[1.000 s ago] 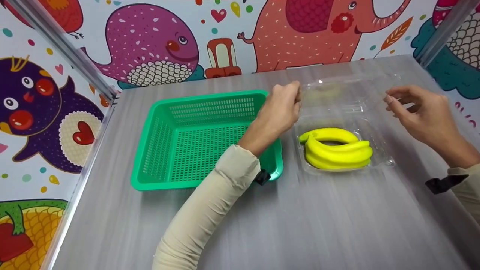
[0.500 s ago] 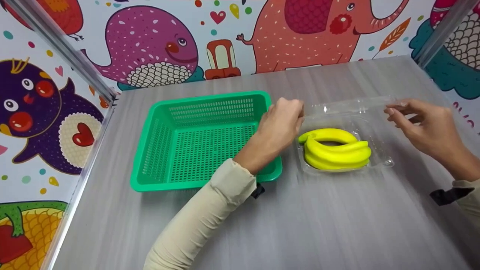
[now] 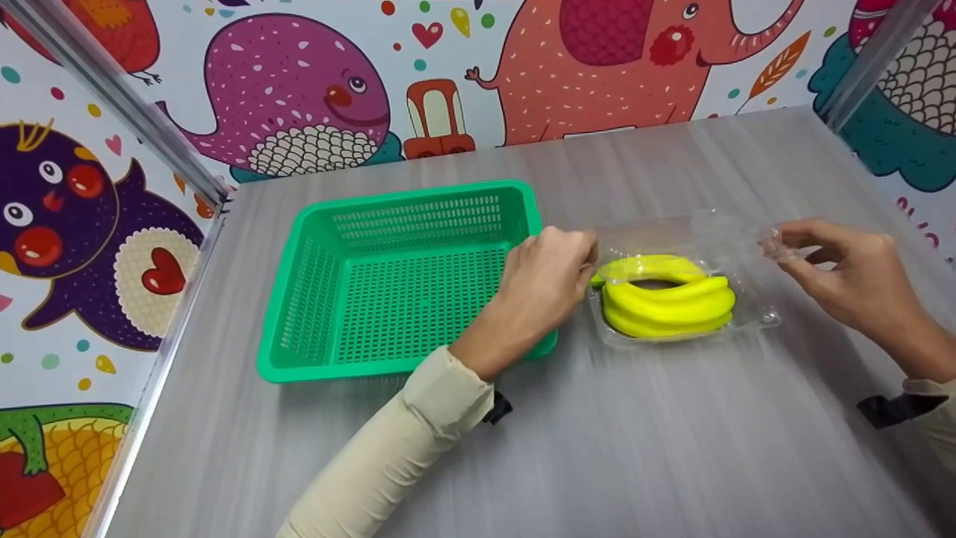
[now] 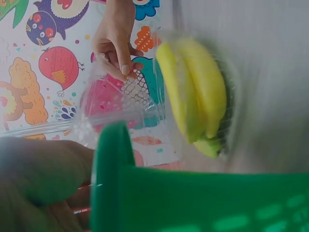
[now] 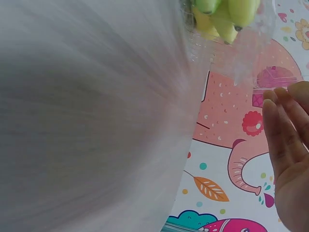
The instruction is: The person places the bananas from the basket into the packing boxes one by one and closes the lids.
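A clear plastic clamshell box (image 3: 756, 317) sits on the table, holding several yellow bananas (image 3: 668, 308) in its base. Its transparent lid (image 3: 672, 230) leans forward over the back of the fruit, partly folded down. At the lid's left corner, my left hand (image 3: 545, 273) pinches the edge, fingers curled. My right hand (image 3: 851, 276) pinches the opposite corner between thumb and fingertips. The right wrist view shows those fingertips (image 5: 271, 99) at the lid's clear rim, with banana tips (image 5: 224, 17) above. In the left wrist view, the basket's rim partly hides my left hand (image 4: 38, 186).
A green plastic basket (image 3: 403, 193) with slotted sides and nothing in it stands left of the box, under my left forearm. Cartoon-printed walls (image 3: 508, 90) enclose the grey table (image 3: 635, 448) at the back and sides.
Both hands have come down toward me, and the lid has swung from lying back behind the box to leaning over the bananas. The right fingers now pinch its corner. Basket and bananas stay put.
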`<state>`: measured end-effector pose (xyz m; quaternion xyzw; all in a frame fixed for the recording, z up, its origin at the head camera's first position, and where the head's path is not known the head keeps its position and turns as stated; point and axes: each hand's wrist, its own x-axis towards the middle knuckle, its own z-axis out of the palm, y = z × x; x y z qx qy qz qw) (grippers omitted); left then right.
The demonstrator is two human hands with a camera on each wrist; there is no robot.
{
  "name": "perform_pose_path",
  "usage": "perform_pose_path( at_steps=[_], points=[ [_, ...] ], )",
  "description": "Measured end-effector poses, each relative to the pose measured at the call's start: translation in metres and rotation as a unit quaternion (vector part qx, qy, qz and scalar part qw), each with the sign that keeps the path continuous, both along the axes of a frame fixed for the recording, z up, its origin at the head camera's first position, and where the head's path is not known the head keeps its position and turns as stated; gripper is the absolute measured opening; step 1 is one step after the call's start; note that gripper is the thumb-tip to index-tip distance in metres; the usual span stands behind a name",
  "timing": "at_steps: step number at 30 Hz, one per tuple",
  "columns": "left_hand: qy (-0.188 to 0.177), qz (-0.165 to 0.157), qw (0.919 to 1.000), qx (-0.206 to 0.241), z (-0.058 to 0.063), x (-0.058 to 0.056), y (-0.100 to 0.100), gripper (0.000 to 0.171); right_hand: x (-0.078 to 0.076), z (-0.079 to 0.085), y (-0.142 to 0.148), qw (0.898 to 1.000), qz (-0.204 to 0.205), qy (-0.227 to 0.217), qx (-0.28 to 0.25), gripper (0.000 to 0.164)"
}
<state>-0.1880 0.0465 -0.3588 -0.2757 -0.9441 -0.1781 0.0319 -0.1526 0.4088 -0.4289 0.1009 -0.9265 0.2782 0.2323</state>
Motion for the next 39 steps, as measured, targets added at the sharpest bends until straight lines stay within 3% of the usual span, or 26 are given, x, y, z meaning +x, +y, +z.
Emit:
perform_pose_path(
  at_steps=[8, 16, 28, 39],
  points=[
    [0.055, -0.014, 0.9969, -0.054, -0.01, 0.006, 0.002, 0.008, 0.007, -0.009, 0.0, 1.0, 0.002, -0.028, 0.001, 0.025],
    [0.085, -0.013, 0.9906, -0.106, -0.021, 0.011, 0.007, 0.027, 0.012, -0.015, 0.001, 0.999, 0.014, -0.031, 0.008, 0.024],
    [0.121, -0.014, 0.9856, -0.117, -0.029, 0.013, 0.008, 0.035, 0.02, -0.018, 0.0, 0.999, 0.022, -0.036, 0.011, 0.027],
    [0.13, -0.008, 0.981, -0.144, -0.029, 0.015, 0.01, 0.028, 0.023, -0.021, 0.001, 0.999, 0.025, -0.032, 0.003, 0.031]
  ],
)
